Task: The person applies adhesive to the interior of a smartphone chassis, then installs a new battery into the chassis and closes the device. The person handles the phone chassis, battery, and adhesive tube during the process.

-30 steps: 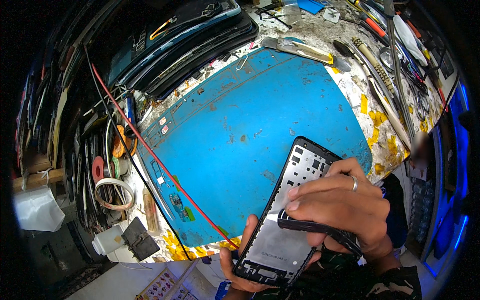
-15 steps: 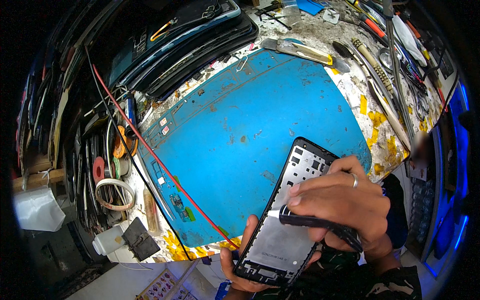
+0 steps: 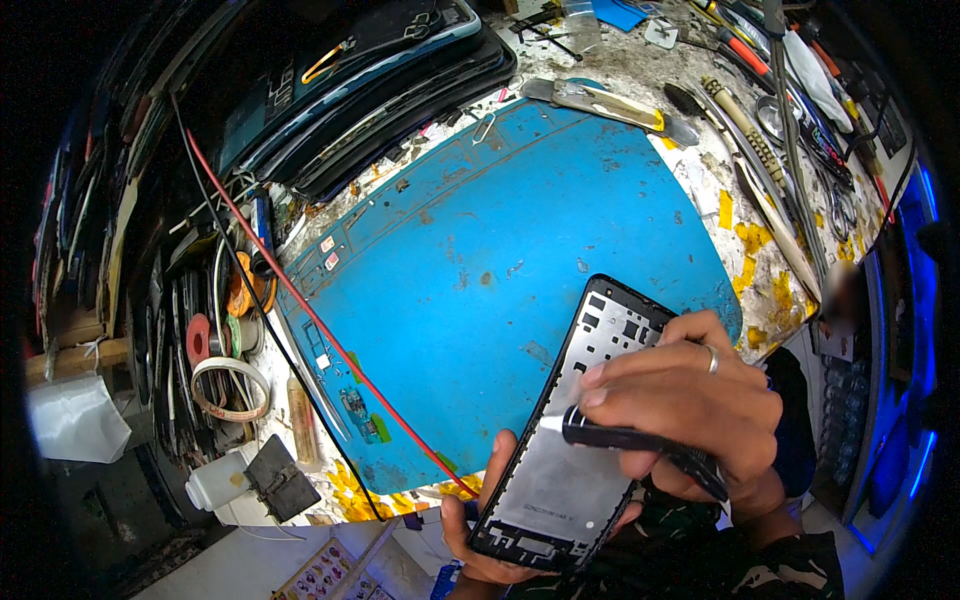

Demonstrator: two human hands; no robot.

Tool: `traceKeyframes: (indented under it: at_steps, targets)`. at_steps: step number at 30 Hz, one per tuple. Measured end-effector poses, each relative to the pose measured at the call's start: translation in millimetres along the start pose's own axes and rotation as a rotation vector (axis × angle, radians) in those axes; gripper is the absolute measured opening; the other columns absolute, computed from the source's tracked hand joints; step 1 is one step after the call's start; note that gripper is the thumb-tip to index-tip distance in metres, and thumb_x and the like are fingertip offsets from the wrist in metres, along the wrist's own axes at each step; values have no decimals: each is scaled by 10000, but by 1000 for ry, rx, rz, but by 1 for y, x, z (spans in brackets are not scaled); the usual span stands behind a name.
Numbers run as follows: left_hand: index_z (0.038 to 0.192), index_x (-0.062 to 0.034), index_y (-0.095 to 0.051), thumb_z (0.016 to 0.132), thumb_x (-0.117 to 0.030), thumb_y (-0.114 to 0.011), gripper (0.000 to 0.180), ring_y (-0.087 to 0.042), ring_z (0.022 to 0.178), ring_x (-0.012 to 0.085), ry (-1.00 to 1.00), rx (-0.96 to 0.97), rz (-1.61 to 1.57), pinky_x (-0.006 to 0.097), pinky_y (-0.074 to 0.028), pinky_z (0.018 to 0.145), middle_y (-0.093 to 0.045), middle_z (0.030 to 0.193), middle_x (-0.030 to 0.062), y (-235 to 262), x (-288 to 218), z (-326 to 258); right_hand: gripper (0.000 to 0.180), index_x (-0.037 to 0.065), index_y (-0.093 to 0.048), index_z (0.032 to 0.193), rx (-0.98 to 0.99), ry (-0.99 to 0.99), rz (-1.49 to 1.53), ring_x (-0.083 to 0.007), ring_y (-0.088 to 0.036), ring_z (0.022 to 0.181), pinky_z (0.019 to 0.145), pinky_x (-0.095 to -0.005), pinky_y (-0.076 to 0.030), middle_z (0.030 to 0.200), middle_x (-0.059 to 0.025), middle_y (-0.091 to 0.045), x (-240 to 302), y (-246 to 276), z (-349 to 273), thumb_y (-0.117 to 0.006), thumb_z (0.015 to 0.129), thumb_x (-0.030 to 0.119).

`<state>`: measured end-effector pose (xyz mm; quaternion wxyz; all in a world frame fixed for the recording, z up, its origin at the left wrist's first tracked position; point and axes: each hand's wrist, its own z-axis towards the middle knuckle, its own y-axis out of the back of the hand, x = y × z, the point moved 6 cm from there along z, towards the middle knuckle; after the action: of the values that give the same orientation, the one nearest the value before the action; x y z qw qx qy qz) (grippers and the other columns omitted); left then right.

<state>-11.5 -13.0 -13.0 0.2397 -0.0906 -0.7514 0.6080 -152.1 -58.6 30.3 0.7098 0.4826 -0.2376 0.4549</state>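
1. Head view: my right hand (image 3: 690, 400) pinches a dark strip (image 3: 612, 437), fingers clamped on it; over the last second the strip has slid slightly up and rightward.
2. My left hand (image 3: 466, 545) stays clamped around the phone frame (image 3: 550, 490), which has barely moved. Its top overlaps the blue mat (image 3: 450, 330); its bottom hangs past the near edge of the worktop (image 3: 620, 60).
3. So, I judge, my left steadies while my right works; strip-to-metal contact I can't tell.
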Motion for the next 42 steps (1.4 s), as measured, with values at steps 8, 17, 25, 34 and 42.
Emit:
traceKeyframes:
  at_steps: [8, 17, 25, 34, 42]
  targets:
    - [1521, -129, -127, 794, -765, -435, 1014, -342, 1347, 397, 146, -97, 59, 653, -284, 1087, -261, 1508, 205, 13, -5, -6, 329, 83, -711, 921, -27, -21, 1, -185, -705, 848, 702, -339, -434, 871, -33, -725, -3, 3, 1, -622, 896, 399]
    - [1520, -125, -131, 798, -761, -435, 1009, -348, 1340, 402, 120, -294, -187, 664, -279, 1084, -262, 1508, 206, 20, -3, -10, 330, 82, -708, 918, -29, 14, -28, -185, -709, 832, 681, -327, -433, 854, -32, -727, -3, 3, 1, -623, 902, 401]
    - [1501, -173, -185, 836, -716, -441, 896, -339, 1347, 363, 213, -355, 334, 669, -284, 1072, -295, 1493, 153, 31, -11, -19, 323, 77, -706, 917, -34, 25, -33, -188, -709, 826, 684, -333, -436, 851, -38, -725, -2, 3, 1, -620, 913, 389]
    - [1515, -204, -108, 788, -760, -462, 981, -296, 1375, 363, 71, -309, 96, 670, -242, 1091, -239, 1525, 148, 24, -6, -16, 325, 67, -706, 925, -38, 39, -33, -192, -709, 822, 696, -337, -437, 853, -37, -726, -2, 3, 1, -616, 918, 379]
    - [1507, -237, -141, 789, -740, -493, 945, -285, 1379, 339, 151, -332, 198, 661, -235, 1097, -235, 1530, 125, 22, -8, -17, 344, 61, -703, 918, -42, 41, -32, -196, -709, 812, 674, -335, -431, 846, -44, -726, -3, 4, 2, -618, 913, 394]
